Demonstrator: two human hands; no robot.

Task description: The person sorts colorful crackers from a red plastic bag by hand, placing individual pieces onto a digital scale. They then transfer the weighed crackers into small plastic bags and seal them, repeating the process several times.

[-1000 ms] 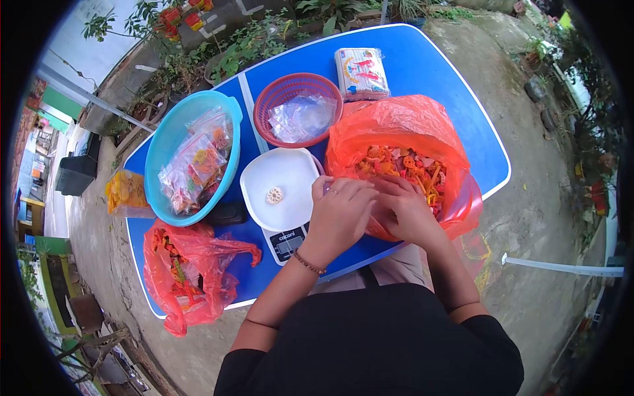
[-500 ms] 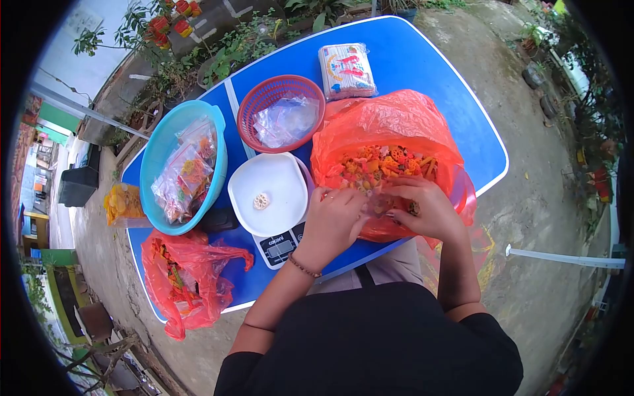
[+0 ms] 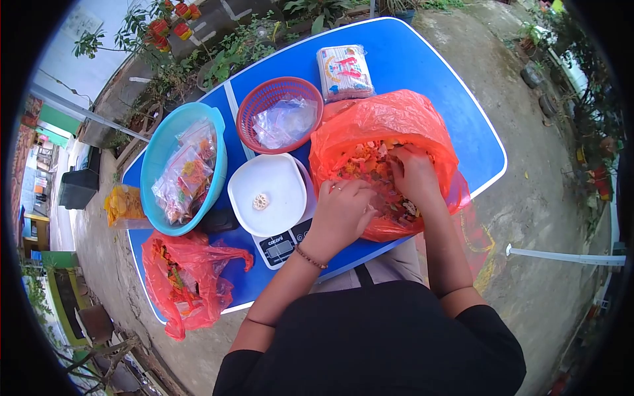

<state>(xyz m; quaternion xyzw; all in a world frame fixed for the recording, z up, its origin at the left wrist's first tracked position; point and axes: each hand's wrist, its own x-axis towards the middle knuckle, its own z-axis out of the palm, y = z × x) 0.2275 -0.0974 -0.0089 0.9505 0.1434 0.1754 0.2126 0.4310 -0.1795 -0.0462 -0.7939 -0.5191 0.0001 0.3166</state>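
A large red plastic bag point(image 3: 396, 109) lies wide on the table, filled with orange, yellow and reddish snack pieces point(image 3: 370, 158). My right hand point(image 3: 417, 177) reaches into it from the right, fingertips down among the pieces and partly hidden. At the bag's near left edge, my left hand point(image 3: 343, 212) is closed with its fingers curled around what looks like a small clear plastic bag point(image 3: 382, 201), hard to make out against the snacks. Left of that hand stands a digital kitchen scale point(image 3: 277, 247) bearing a white square plate point(image 3: 247, 214) with one pale lacy snack point(image 3: 261, 201) on it.
A turquoise basin point(image 3: 146, 178) holds filled zip bags. The red basket point(image 3: 246, 125) contains clear bags. A wrapped white pack point(image 3: 345, 71) sits at the back of the blue table point(image 3: 422, 59). Front left are another red bag point(image 3: 218, 264) and a yellow snack packet point(image 3: 123, 203).
My right hand has moved away from my left, up and deeper into the red bag among the snacks. My left hand stays near the bag's left edge, turned slightly.
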